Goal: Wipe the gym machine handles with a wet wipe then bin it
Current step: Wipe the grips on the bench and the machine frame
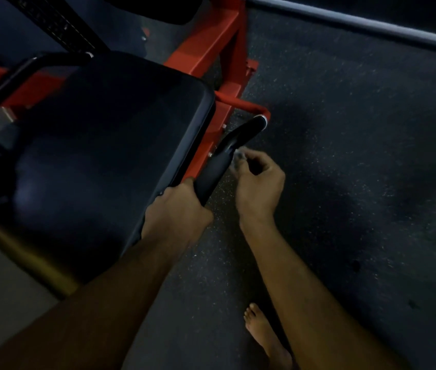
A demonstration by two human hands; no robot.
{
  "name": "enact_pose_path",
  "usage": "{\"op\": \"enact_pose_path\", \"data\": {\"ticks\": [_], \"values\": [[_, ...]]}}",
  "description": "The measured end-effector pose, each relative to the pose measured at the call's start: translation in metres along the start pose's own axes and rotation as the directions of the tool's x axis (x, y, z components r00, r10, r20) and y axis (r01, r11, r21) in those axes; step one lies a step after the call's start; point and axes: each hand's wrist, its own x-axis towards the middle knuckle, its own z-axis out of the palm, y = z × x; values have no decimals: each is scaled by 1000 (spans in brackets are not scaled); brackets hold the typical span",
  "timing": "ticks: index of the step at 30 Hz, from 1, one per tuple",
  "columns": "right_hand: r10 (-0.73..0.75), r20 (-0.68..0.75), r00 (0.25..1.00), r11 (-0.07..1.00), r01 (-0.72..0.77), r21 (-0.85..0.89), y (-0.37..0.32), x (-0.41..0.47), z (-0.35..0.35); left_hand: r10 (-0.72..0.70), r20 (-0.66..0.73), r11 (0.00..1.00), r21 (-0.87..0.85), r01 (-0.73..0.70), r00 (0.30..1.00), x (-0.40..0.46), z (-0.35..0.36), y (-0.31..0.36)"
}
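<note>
A black padded handle [227,153] with a chrome end cap juts out beside the machine's seat, to the right of centre. My left hand [176,212] grips the handle's near end. Just right of the handle, my right hand [258,182] has its fingers curled and pinches a small pale wet wipe [239,153] against the handle's side. Most of the wipe is hidden inside the fingers.
A wide black seat pad [104,156] fills the left half, mounted on a red steel frame [219,62]. Dark speckled rubber floor [358,156] spreads to the right. A grey bar [358,25] crosses the top right. My bare foot [265,335] stands at the bottom.
</note>
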Motion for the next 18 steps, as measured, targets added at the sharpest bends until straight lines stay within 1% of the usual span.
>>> {"op": "enact_pose_path", "data": {"ticks": [3,6,7,8,9,10,11,12,13,14,15,16,17,18], "values": [[-183,11,983,963,181,-197,-2,17,0,6,-22,1000,20,-5,1000,-2,-2,0],[-278,45,960,902,276,-332,-7,34,1,47,-23,999,-9,-47,999,1,0,-2],[-295,64,953,886,298,-355,-10,38,0,72,-4,994,-81,-72,997,2,0,-3],[-307,76,949,877,313,-364,-13,36,-3,114,10,976,-188,-110,993,-2,-1,-6],[-310,87,947,874,320,-367,-13,31,-6,160,-17,941,-300,-157,987,-5,-3,-9],[-308,107,945,875,325,-358,-16,21,-7,195,-141,908,-347,-233,971,-6,-10,-17],[-304,139,942,872,334,-357,-16,11,-8,217,-327,898,-302,-319,920,-5,-16,-28],[-302,177,937,867,347,-358,-16,-1,-8,222,-480,921,-181,-344,849,-1,-21,-42],[-313,214,926,859,372,-352,-14,-12,-8,218,-545,956,-49,-290,810,2,-26,-59],[-333,252,908,845,406,-347,-10,-23,-9,214,-516,975,66,-210,829,6,-25,-77],[-356,287,889,830,442,-339,-5,-34,-10,202,-438,977,153,-149,876,9,-20,-93],[-381,320,867,812,480,-332,1,-44,-12,194,-366,973,193,-129,910,10,-11,-104],[-401,354,845,790,514,-334,6,-54,-13,197,-339,969,210,-131,920,13,-1,-113],[-413,387,824,771,543,-332,13,-64,-15,208,-346,966,221,-136,915,15,7,-117]]}}
